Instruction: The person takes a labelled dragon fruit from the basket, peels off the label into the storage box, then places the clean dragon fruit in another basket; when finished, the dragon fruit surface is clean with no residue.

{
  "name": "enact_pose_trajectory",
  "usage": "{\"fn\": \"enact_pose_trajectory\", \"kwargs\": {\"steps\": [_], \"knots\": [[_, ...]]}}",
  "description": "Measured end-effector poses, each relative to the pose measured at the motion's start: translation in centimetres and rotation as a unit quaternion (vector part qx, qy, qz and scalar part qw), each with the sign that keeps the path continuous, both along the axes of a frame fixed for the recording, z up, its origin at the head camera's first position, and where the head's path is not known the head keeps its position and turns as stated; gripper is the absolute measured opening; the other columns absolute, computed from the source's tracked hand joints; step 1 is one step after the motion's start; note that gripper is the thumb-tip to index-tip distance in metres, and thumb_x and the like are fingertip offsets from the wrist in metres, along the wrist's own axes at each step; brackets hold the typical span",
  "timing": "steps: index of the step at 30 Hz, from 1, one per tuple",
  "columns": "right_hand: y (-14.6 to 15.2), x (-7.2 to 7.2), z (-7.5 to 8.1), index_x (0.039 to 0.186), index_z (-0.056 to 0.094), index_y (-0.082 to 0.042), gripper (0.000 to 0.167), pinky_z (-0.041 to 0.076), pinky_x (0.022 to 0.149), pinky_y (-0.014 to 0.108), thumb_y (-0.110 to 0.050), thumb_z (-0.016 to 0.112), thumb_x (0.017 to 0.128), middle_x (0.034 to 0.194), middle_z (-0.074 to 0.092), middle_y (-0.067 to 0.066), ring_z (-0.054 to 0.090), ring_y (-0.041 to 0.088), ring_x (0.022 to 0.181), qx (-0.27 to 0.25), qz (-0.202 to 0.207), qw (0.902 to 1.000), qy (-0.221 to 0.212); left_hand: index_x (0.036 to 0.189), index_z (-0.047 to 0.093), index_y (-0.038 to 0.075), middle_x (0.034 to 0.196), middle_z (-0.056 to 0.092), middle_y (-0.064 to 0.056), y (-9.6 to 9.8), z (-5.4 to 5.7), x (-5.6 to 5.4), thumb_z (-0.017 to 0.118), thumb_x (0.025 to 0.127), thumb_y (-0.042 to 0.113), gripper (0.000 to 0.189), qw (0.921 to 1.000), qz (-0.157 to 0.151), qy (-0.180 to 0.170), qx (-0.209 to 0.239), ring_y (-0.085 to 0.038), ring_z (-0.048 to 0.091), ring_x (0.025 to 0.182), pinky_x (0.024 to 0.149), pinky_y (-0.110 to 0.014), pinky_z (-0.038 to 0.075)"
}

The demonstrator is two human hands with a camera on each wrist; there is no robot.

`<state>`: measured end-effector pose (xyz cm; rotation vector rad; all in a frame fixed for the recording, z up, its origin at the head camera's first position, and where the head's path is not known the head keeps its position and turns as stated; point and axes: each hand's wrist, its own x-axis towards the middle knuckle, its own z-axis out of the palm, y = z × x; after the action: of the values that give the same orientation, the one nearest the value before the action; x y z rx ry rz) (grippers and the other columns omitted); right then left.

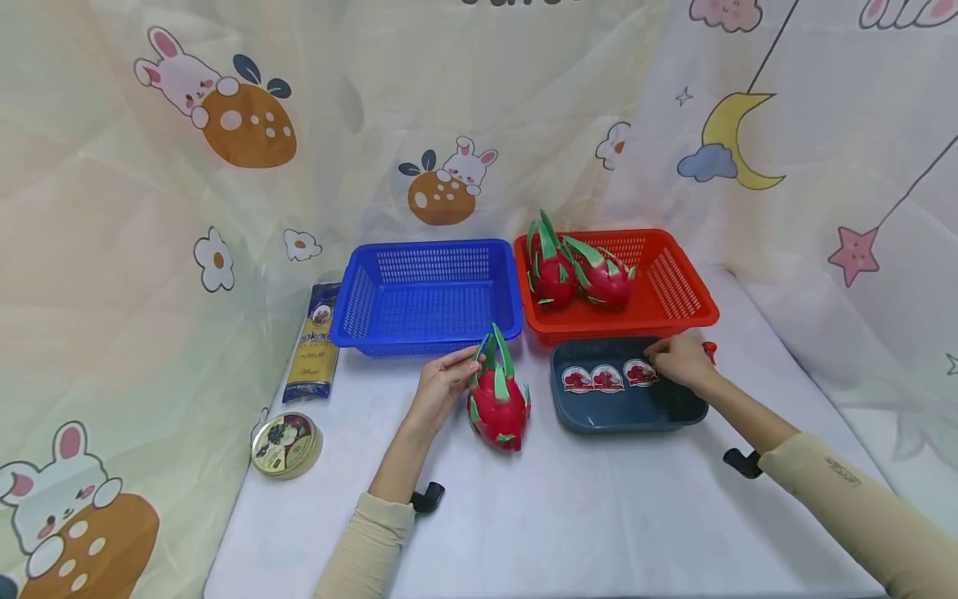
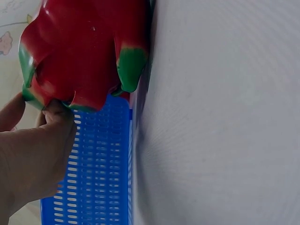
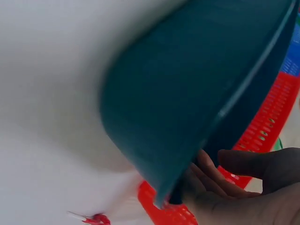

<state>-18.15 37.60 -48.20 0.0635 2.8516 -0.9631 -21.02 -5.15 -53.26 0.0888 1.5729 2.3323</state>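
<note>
In the head view my left hand (image 1: 440, 384) pinches the leafy top of a red dragon fruit (image 1: 500, 413), which is upright in front of the blue basket. The left wrist view shows the thumb and fingers of that hand (image 2: 35, 159) at a green-tipped scale of the dragon fruit (image 2: 89, 47). My right hand (image 1: 683, 359) reaches over the right side of a dark teal tray (image 1: 629, 418). Its fingertips are at the edge of the rightmost round sticker (image 1: 639, 373); whether they pinch it is hidden. Two similar stickers (image 1: 591, 379) lie left of it.
A blue basket (image 1: 427, 339) stands behind, beside a red basket (image 1: 636, 326) holding two dragon fruits (image 1: 608, 283). At the left lie a pasta packet (image 1: 313, 349) and a round tin (image 1: 287, 445). A small red object (image 1: 710, 351) lies beyond the right hand.
</note>
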Motion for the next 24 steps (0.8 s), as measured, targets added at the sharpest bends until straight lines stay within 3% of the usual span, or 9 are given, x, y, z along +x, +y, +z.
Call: {"fn": "enact_pose_trajectory", "kwargs": {"steps": [4,9,16,24], "knots": [[-0.4,0.0,1.3,0.120,0.067,0.018,0.034,0.058,0.070,0.031,-0.008,0.058,0.100,0.108,0.072,0.031,0.069,0.037,0.089,-0.026,0.004,0.9997,0.000,0.137,0.065,-0.003,0.122,0.074,-0.015,0.0,-0.1,0.0,0.070,0.097,0.004,0.041,1.0000,-0.002,0.001,0.001,-0.018,0.069,0.103,0.074,-0.025,0.057],[-2.3,0.0,3.4,0.131,0.062,0.016,0.041,0.061,0.091,0.039,-0.016,0.058,0.106,0.118,0.071,0.031,0.073,0.040,0.106,-0.085,0.007,0.9959,-0.028,0.137,0.065,-0.004,0.125,0.073,-0.017,-0.1,-0.2,0.0,0.071,0.096,0.006,0.042,1.0000,-0.004,0.004,-0.006,-0.017,0.070,0.105,0.077,-0.025,0.058],[-7.2,-0.7,5.8,0.138,0.058,0.014,0.043,0.057,0.096,0.039,-0.016,0.059,0.108,0.125,0.070,0.028,0.073,0.034,0.112,-0.194,0.043,0.9783,-0.059,0.137,0.065,-0.003,0.123,0.074,-0.016,-0.3,-0.3,0.0,0.071,0.096,0.006,0.043,0.9999,-0.002,0.009,-0.007,-0.019,0.070,0.106,0.077,-0.025,0.057],[-12.5,-1.6,5.3,0.138,0.059,0.010,0.039,0.056,0.098,0.046,-0.012,0.061,0.106,0.128,0.068,0.029,0.068,0.042,0.119,-0.274,0.081,0.9538,-0.092,0.138,0.065,-0.002,0.126,0.072,-0.018,-0.2,-0.2,0.2,0.071,0.097,0.006,0.042,1.0000,-0.005,0.000,0.002,-0.016,0.070,0.100,0.076,-0.024,0.057]]}}
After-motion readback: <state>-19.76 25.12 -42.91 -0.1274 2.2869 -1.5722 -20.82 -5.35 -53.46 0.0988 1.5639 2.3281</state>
